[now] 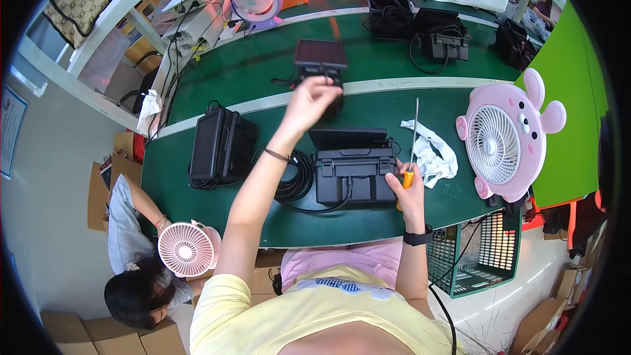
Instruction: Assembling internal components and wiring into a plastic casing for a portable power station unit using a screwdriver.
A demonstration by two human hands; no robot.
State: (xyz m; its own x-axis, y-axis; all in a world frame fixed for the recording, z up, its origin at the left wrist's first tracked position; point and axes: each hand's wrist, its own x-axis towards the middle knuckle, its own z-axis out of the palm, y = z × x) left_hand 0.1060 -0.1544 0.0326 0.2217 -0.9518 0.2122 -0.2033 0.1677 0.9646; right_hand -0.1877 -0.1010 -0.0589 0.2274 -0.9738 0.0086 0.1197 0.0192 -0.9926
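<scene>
My right hand is closed round the yellow handle of a screwdriver, its metal shaft pointing up and away from me. That hand rests at the right side of a latched black case with a dark flat panel raised at its back. My left hand is stretched far forward, fingers curled in a pinch, at a blurred black device topped by a dark panel. Whatever those fingers grip is hidden. A coiled black cable lies left of the case, beneath my left forearm.
Another black case stands at the left. To the right are a crumpled white cloth and a pink fan. More black devices sit on the far bench. A person sits low at left beside a small fan.
</scene>
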